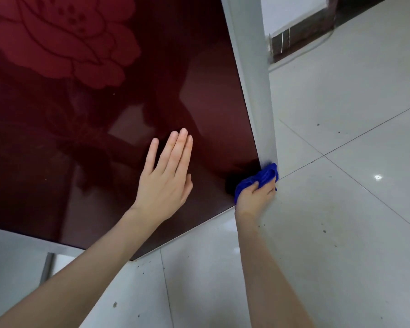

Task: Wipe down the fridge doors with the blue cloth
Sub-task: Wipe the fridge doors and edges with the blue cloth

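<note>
The right hand (255, 197) presses the bunched blue cloth (258, 177) on the fridge door (92, 143) bottom corner, while the flat, empty left hand (166, 178) steadies the door

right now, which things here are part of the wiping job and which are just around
In the job:
glossy dark red fridge door with flower print
crumpled blue cloth
right hand gripping it
left hand flat on the door

Just around:
pale tiled floor
thin cable by the wall
</note>
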